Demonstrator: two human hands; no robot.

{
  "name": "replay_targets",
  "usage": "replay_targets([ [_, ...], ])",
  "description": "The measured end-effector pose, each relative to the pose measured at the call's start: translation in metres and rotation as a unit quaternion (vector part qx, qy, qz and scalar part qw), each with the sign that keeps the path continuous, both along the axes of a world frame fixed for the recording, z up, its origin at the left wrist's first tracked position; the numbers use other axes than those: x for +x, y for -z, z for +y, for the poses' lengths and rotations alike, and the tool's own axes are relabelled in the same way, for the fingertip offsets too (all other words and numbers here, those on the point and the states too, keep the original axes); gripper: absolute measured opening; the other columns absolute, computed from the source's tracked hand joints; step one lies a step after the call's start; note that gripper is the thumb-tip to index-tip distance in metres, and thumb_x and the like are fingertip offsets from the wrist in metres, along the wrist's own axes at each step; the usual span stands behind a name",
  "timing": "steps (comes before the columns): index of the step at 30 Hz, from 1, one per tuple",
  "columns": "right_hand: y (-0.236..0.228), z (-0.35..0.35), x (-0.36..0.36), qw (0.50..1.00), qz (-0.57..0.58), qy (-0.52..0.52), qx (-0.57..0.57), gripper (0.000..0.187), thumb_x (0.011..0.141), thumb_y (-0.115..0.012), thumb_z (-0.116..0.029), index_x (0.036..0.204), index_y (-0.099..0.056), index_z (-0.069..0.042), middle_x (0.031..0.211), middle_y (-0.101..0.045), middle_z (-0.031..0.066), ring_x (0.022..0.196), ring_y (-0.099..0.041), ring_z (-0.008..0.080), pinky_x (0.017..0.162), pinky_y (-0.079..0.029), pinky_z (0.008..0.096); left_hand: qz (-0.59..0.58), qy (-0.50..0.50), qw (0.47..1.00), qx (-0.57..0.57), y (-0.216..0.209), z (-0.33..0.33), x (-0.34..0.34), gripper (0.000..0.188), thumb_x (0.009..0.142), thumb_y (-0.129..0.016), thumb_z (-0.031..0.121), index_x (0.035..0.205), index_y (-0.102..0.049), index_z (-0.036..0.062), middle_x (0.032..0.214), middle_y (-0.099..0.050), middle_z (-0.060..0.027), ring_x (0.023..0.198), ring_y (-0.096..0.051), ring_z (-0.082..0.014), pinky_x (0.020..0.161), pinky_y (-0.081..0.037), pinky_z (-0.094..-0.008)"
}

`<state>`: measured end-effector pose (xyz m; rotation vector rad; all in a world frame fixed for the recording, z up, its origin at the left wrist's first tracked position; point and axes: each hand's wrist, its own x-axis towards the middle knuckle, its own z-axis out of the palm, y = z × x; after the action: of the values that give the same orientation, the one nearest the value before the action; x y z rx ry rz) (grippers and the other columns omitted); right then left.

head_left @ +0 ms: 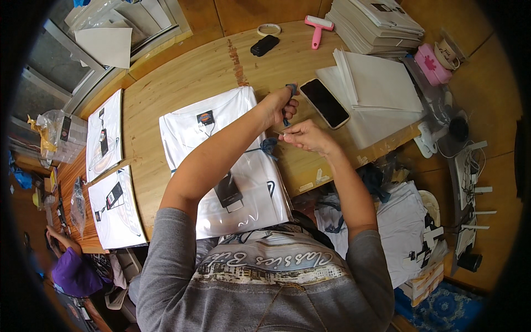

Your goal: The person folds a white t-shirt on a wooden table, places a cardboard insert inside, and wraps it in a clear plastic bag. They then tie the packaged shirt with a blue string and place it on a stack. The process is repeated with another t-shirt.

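A stack of folded white T-shirts in clear plastic lies before me, with a black neck label and a black hang tag showing. A dark blue-grey fabric strip runs across the stack and is bunched in a knot at its right edge. My left hand is closed beyond that knot, holding a blue-grey fabric strip that shows above and below its fingers. Close beside it, my right hand pinches something thin and light, too small to name. My left forearm crosses over the stack and hides part of it.
Right of my hands lie a smartphone and white sheets. A pink lint roller, a black object and a tape roll sit farther back. Packed white shirts lie left. A person in purple is lower left.
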<state>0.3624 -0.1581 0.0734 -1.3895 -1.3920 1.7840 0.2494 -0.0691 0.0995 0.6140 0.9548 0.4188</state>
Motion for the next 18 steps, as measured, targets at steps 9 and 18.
replay_targets([
  [9,0.039,0.021,0.055,0.827,-0.473,0.108,0.283,0.043,0.072,-0.061,-0.025,0.106,-0.051,-0.002,0.100,-0.053,0.0181,0.092,-0.050,0.0335,0.077,-0.040,0.0373,0.193,-0.031,0.845,0.498,-0.078,-0.078,-0.156,0.017,0.080,-0.051,0.011,0.094,-0.048,0.0011,0.061,-0.046,-0.0012,0.055,-0.040,-0.0072,0.050,-0.035,-0.0224],
  [18,-0.009,0.090,-0.043,0.839,-0.284,0.005,0.464,0.046,0.073,-0.057,-0.033,0.107,-0.050,-0.003,0.104,-0.049,0.0167,0.097,-0.046,0.0307,0.082,-0.037,0.0368,0.737,0.303,0.600,0.062,0.002,-0.322,-0.303,0.074,0.060,-0.069,0.032,0.118,-0.035,0.0019,0.118,-0.039,-0.0215,0.115,-0.031,-0.0338,0.093,-0.021,-0.0530],
])
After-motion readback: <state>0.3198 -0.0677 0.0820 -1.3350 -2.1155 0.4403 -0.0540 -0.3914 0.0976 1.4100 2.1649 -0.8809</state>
